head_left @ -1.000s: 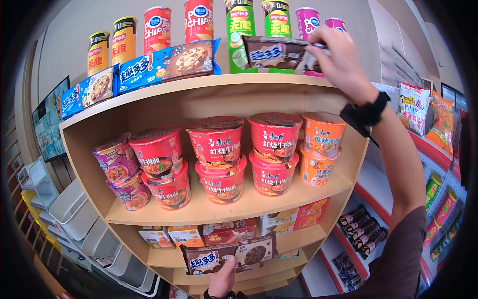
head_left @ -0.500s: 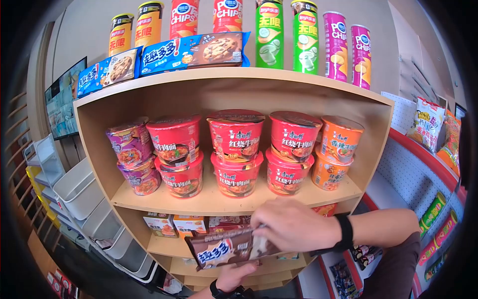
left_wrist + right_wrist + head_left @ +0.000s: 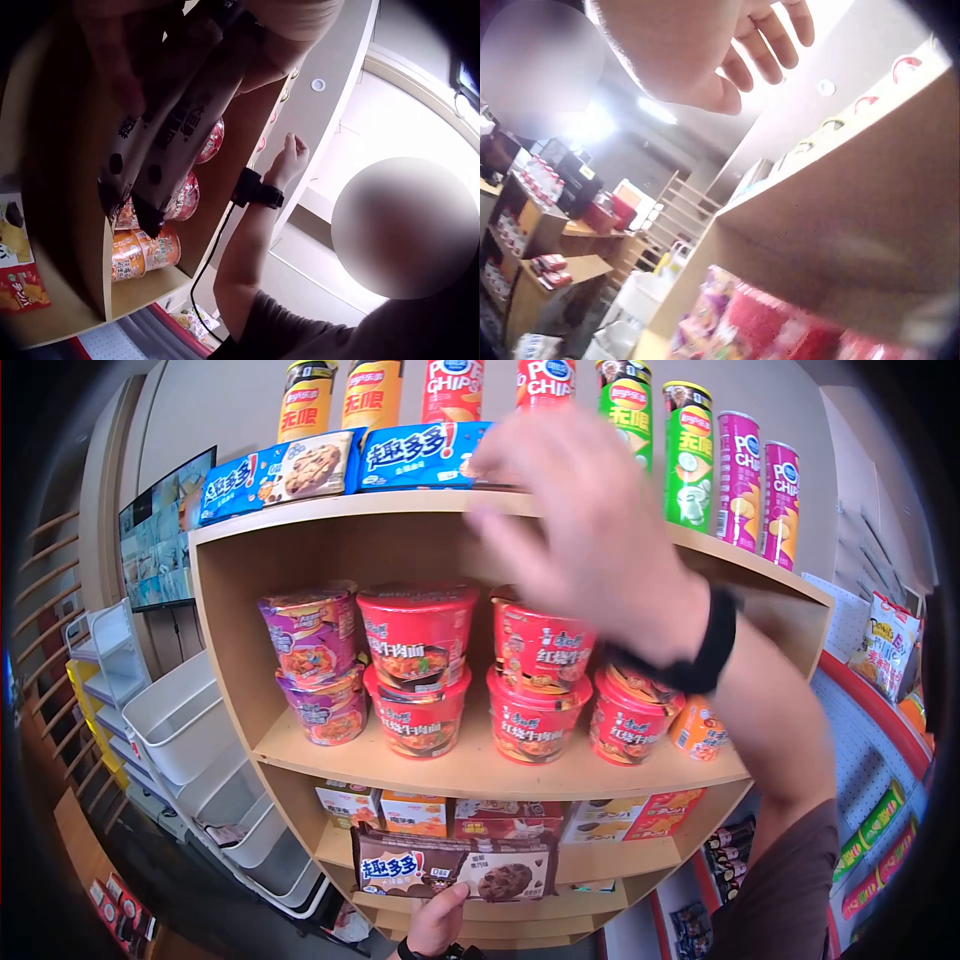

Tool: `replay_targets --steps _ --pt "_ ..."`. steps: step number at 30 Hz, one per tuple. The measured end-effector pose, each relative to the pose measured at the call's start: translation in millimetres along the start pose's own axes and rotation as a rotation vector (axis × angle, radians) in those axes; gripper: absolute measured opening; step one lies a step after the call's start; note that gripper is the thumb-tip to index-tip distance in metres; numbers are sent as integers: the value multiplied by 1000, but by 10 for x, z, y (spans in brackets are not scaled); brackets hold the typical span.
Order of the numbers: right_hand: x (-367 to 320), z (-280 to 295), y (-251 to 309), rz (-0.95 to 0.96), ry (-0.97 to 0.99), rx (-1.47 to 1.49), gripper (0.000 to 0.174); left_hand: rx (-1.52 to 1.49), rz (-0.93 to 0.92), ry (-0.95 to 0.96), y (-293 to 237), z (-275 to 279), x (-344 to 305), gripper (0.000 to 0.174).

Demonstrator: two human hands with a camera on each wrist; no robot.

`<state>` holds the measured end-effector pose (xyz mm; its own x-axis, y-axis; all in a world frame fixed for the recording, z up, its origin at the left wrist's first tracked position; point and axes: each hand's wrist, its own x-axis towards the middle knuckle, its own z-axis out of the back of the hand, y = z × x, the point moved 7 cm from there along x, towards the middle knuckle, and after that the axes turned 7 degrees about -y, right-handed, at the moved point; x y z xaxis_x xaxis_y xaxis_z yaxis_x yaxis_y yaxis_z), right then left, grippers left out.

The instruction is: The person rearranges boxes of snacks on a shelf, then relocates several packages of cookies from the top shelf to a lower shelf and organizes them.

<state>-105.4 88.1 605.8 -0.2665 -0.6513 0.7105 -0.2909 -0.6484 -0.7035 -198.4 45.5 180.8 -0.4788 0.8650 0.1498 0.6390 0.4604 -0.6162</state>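
My left hand (image 3: 436, 922) grips brown cookie packs (image 3: 455, 866) low in front of the shelf unit, thumb over the front. Two packs (image 3: 174, 142) lie one against the other in the left wrist view. Raised at the top shelf's edge, my right hand (image 3: 590, 530) holds nothing, its fingers (image 3: 769, 52) loosely extended in the right wrist view. The hand is blurred in the head view and overlaps the right part of a blue cookie pack (image 3: 415, 457). Another blue cookie pack (image 3: 280, 475) lies to the left of that one on the top board.
Chip cans (image 3: 690, 465) stand along the top board behind the cookies. Stacked noodle cups (image 3: 415, 645) fill the shelf below, with snack boxes (image 3: 415, 815) lower down. White bins (image 3: 180, 730) stand on the left; a red-edged rack (image 3: 870, 710) is on the right.
My right hand brought a brown cookie pack down from the top board to my left hand, let go, and rose empty toward the blue packs. The head view has shifted left.
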Motion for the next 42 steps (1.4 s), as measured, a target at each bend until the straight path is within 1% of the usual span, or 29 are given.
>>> replay_targets --steps 2,5,8,9,12,13,16,19,22,24,25,28,29,30,32,34,36,37,38,40,41,42 --pt "151 -225 -367 -17 16 -154 23 2 -12 -28 -35 85 -11 66" --pt "256 -450 -629 -117 146 -337 29 18 -38 -49 -103 218 -23 64" --pt "112 -791 -792 -112 354 -400 28 15 -47 -59 -148 353 -3 64" --pt "89 -825 -801 -129 357 -390 34 13 -49 -59 -155 386 9 64" --pt "101 -810 -822 -182 376 -355 34 19 -74 -57 -192 396 25 63" --pt "89 -812 -837 -148 343 -349 31 12 -70 -53 -196 386 27 63" --pt "66 -764 -897 -167 322 -231 25 -4 -49 -37 -191 347 45 63" --pt "88 -613 -895 -254 320 -153 26 -12 -30 -22 -173 294 62 63" --pt "125 -385 -883 -142 203 -181 20 5 -35 -8 -170 243 68 62" --pt "101 -248 -875 -89 174 -240 20 16 -25 -6 -121 248 85 62" --pt "107 -184 -839 -61 160 -269 20 13 -27 -3 -94 261 88 62" --pt "224 239 -535 -319 123 -131 22 24 -47 16 -37 253 86 61" --pt "201 340 -569 -379 20 -172 24 46 -62 27 -34 219 87 61" --pt "157 360 -514 -464 20 -19 22 70 -76 39 -32 186 84 61" --pt "23 415 -224 -631 18 289 18 45 -58 72 27 150 117 62" --pt "-131 340 238 -400 251 277 20 32 -69 111 58 80 132 66" --pt "-433 183 720 -271 414 360 21 31 -110 155 38 -21 132 71" --pt "-625 119 888 -291 492 444 22 65 -107 144 71 -1 132 77" --pt "-816 63 1042 -309 570 526 23 60 -144 152 31 -54 102 77" --pt "-1141 -20 1261 -376 653 666 23 45 -225 169 -76 -188 41 77" --pt "-1245 -40 1356 -393 698 706 23 -10 -198 140 23 -36 57 72" --pt "-1332 -59 1447 -411 744 748 22 35 -171 90 21 -3 52 70"
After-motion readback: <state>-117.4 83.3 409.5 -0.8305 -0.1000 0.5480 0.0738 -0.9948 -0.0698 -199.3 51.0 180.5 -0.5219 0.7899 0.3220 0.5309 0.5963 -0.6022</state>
